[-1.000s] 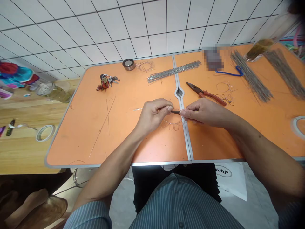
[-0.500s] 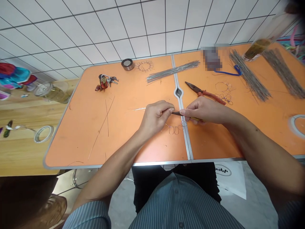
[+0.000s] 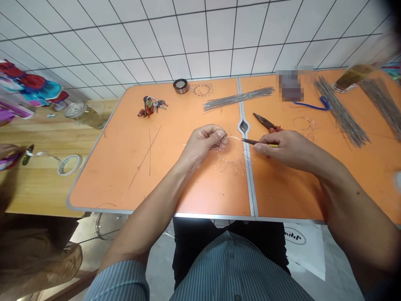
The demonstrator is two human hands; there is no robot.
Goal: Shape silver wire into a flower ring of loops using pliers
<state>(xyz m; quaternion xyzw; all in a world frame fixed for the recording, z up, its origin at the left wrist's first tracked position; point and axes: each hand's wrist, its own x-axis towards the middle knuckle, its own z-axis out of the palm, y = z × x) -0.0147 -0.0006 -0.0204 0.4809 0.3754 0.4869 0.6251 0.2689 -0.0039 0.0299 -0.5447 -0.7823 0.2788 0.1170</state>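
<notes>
My left hand (image 3: pixel 205 144) is closed, pinching a thin wire ring (image 3: pixel 231 161) between thumb and fingers. The ring stands out to the right of the hand, with small wire loops hanging along its lower edge. My right hand (image 3: pixel 282 148) is closed around slim pliers (image 3: pixel 249 142) with dark pointed jaws and a bit of yellow handle showing. Their tip is close to the ring's upper right side; I cannot tell whether they touch. Larger red-handled pliers (image 3: pixel 265 121) lie just behind my right hand, which partly covers them.
A bundle of straight wires (image 3: pixel 238 99) lies across the table seam, and another wire bundle (image 3: pixel 343 113) is to the right. Tape (image 3: pixel 181 86), keys (image 3: pixel 152 105) and a finished-looking wire ring (image 3: pixel 202 89) lie at the back. A person's hand (image 3: pixel 9 150) shows at far left.
My hands have moved apart. The pliers' tip has left my left fingertips, and the wire ring is now held up, opened to view. The camera view has shifted slightly left.
</notes>
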